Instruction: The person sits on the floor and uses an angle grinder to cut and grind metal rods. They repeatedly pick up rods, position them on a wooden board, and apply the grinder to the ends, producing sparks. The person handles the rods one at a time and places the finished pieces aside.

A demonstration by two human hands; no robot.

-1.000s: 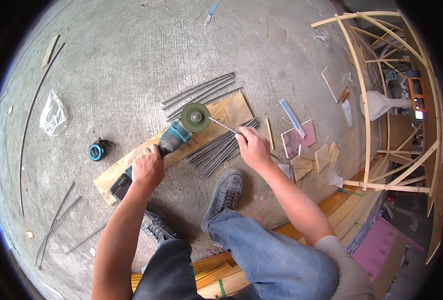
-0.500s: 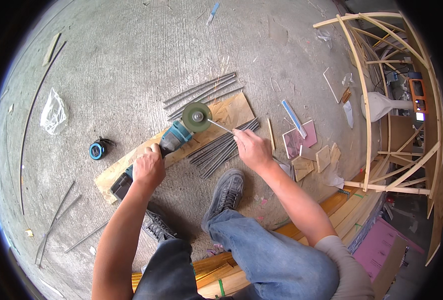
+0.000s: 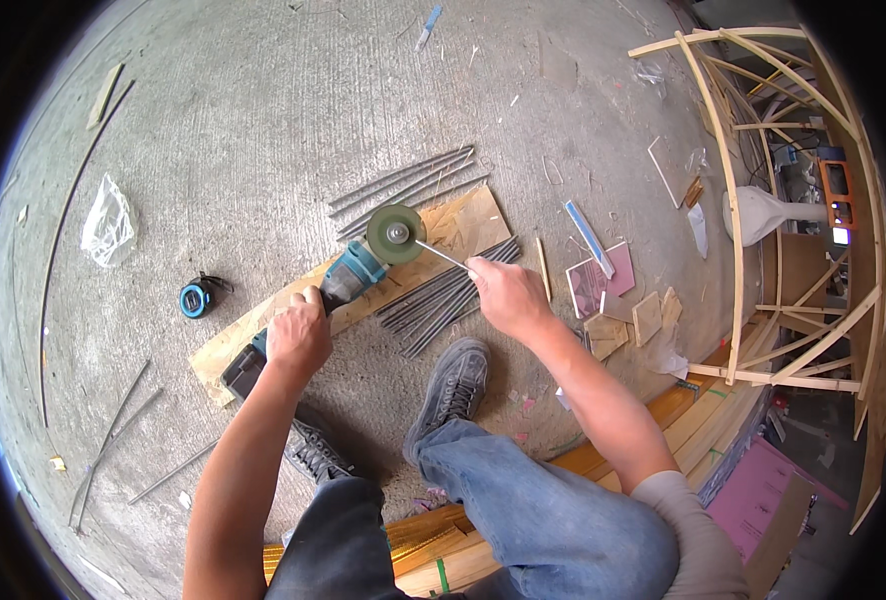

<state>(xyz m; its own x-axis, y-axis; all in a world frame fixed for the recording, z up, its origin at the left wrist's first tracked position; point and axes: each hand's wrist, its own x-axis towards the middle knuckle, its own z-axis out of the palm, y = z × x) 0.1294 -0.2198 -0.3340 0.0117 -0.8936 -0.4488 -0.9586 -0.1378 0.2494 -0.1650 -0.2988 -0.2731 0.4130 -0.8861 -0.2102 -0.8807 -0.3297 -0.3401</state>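
My left hand [image 3: 299, 330] is wrapped round the body of a teal and black cordless angle grinder [image 3: 355, 272], which lies along a wooden board [image 3: 478, 215]. The grinder's round greenish disc [image 3: 395, 234] faces up. In my right hand [image 3: 509, 296] a thin metal rod [image 3: 441, 254] is pinched near one end, its other end at the disc's right edge. A bundle of grey metal rods [image 3: 441, 312] lies beside the board under my right hand. Several more rods [image 3: 403, 182] rest on the far side of the board.
A blue tape measure [image 3: 195, 298] and a clear plastic bag [image 3: 109, 222] lie on the concrete at left. Pink board pieces [image 3: 618, 268], wood scraps [image 3: 647, 318] and a blue-white strip [image 3: 589, 238] are to the right. A wooden frame [image 3: 731, 220] stands at far right.
Sparks seen above the disc half a second ago no longer show. Both hands, the grinder and the rod have hardly moved.
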